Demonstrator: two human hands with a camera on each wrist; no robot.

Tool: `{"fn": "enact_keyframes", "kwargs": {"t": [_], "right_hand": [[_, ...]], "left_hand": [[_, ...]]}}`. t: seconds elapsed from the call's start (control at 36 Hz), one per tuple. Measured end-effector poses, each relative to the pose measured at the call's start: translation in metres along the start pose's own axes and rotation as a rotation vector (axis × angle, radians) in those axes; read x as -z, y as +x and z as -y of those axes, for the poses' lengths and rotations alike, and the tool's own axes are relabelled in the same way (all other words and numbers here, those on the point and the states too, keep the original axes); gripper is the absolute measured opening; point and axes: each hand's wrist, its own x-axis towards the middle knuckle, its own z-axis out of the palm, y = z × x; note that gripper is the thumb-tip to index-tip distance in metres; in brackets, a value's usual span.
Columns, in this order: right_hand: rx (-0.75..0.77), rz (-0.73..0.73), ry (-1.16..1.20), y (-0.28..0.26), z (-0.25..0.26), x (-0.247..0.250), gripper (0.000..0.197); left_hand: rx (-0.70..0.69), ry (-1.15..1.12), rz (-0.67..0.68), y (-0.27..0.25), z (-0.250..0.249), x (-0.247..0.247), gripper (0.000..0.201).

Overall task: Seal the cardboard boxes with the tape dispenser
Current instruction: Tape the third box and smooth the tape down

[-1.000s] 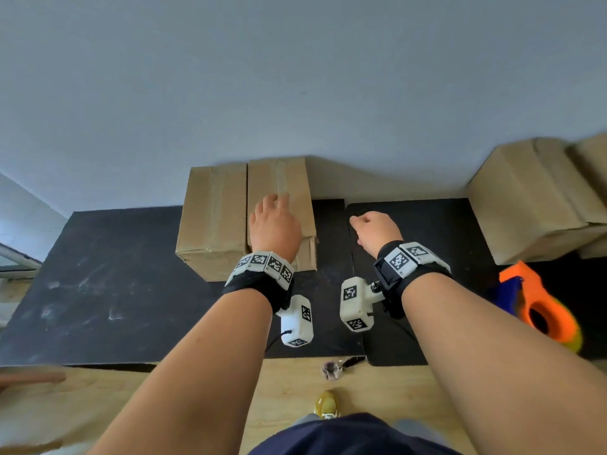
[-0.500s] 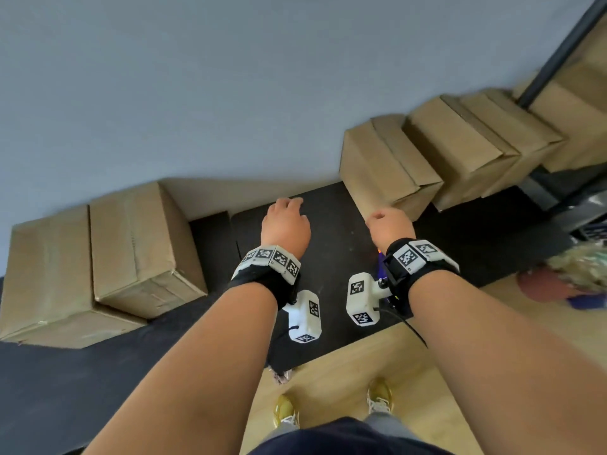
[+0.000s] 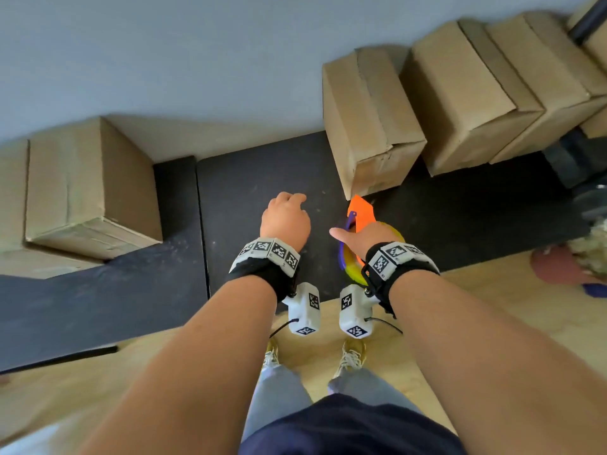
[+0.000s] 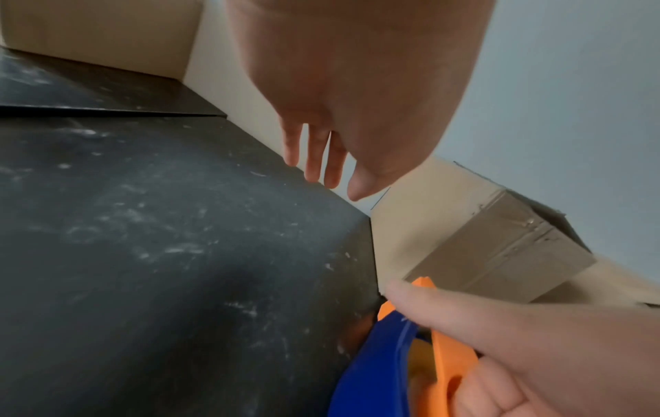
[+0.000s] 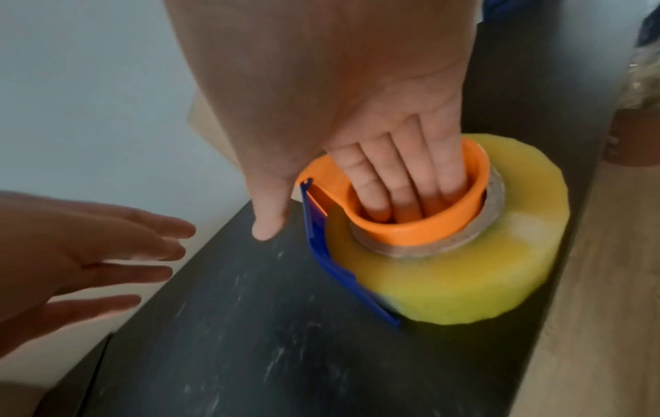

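The tape dispenser (image 3: pixel 360 211), orange with a blue guard and a yellow roll, lies on the black table (image 3: pixel 262 172) just in front of a closed cardboard box (image 3: pixel 368 119). My right hand (image 3: pixel 368 239) is on it. In the right wrist view its fingers (image 5: pixel 396 180) are hooked into the dispenser's (image 5: pixel 446 268) orange core, with the thumb stretched out beside it. My left hand (image 3: pixel 285 221) hovers over the bare table to the left, fingers (image 4: pixel 314 158) loose and holding nothing. Two boxes (image 3: pixel 88 178) stand at the far left against the wall.
More cardboard boxes (image 3: pixel 466 93) line the wall to the right, up to a dark post (image 3: pixel 588 24). Dark gear (image 3: pixel 571 165) sits at the table's right end. The table's front edge runs just under my wrists, with wooden floor (image 3: pixel 492 307) and my feet below.
My view and both hands have swung right. The left hand has left the top of the left box. The right hand has come down onto the dispenser and slid its fingers into the core.
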Motion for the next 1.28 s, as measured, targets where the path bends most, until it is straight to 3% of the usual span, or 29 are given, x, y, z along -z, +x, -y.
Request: {"fn": "enact_keyframes", "kwargs": {"t": [0.11,0.25,0.33,0.53,0.72,0.92,1.06,1.19,1.28], "right_hand": [[0.036,-0.024,0.062,-0.001,-0.003,-0.014,0.065],[-0.065,0.122,-0.059,-0.003,0.003,-0.021,0.053],[-0.082,0.073,-0.011,-0.003,-0.002,-0.026,0.036],[-0.130,-0.012,0.009,-0.019,-0.004,-0.032,0.039],[-0.148,-0.208,0.322,-0.038,-0.012,-0.008,0.031],[-0.259,-0.171,0.845,-0.052,-0.026,0.031,0.030],[-0.275,-0.201,1.041,-0.057,-0.035,0.045,0.043],[-0.333,-0.250,1.087,-0.052,-0.041,0.070,0.084],[-0.319,-0.279,1.081,-0.045,-0.046,0.082,0.085]], "left_hand": [[0.040,-0.010,-0.002,-0.010,0.006,-0.012,0.043],[0.071,-0.023,0.016,-0.017,0.017,-0.020,0.042],[0.065,-0.021,0.026,-0.017,0.023,-0.018,0.041],[0.022,-0.009,0.049,-0.010,0.029,-0.009,0.040],[-0.119,-0.010,0.059,-0.003,0.008,0.003,0.038],[-0.268,-0.011,0.046,0.005,-0.026,0.022,0.040],[-0.380,0.035,0.043,0.012,-0.056,0.033,0.047],[-0.445,0.123,0.028,0.027,-0.095,0.042,0.054],[-0.472,0.210,0.045,0.040,-0.112,0.040,0.064]]}}
